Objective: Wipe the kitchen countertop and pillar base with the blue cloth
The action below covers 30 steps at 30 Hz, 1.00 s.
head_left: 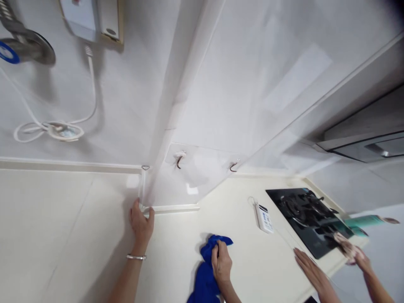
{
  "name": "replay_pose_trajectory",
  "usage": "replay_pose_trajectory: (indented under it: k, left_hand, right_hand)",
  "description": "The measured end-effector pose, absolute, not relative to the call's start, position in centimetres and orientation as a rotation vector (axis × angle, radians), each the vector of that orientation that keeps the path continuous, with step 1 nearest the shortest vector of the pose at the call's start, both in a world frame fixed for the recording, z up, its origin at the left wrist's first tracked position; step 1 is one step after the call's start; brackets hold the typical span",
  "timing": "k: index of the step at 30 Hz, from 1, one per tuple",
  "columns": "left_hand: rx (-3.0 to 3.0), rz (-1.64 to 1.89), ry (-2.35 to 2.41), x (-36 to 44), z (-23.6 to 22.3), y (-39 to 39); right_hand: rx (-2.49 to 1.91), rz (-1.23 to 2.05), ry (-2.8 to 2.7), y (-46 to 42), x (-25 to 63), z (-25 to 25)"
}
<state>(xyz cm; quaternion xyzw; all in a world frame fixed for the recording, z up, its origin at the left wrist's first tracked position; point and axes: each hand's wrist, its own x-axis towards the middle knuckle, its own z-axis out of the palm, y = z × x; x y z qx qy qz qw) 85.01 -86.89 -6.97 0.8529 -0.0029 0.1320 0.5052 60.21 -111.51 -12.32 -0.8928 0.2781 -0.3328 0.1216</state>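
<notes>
My left hand (140, 225), with a silver bangle at the wrist, reaches to the outer corner where the wall meets the pale countertop (78, 240). Its thumb and fingers are spread on either side of the corner's raised edge, touching it and holding nothing. Bunched in my right hand (222, 263) is a blue cloth (203, 280), which lies partly on the countertop and trails toward the bottom of the view.
A co-worker's flat hand (311, 269) rests on the counter; their other hand (361, 259) holds a pale cloth (345, 248) by the black gas hob (293, 219). A white device (264, 219) lies nearby. Hooks (179, 162) and a coiled white cable (63, 129) are on the wall.
</notes>
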Motion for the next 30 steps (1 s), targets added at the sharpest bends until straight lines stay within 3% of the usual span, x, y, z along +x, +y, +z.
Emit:
replay_pose_trajectory:
  k: [20,30]
  left_hand:
    - [2.226,0.215,-0.013,85.1,-5.3,-85.3]
    - [2.379,0.177,-0.007,85.3,-4.9,-85.0]
  right_hand:
    - [-2.616,-0.859,0.88,-111.9,59.4,-12.1]
    - [-2.637,-0.966,0.812,-112.5,59.2,-13.1]
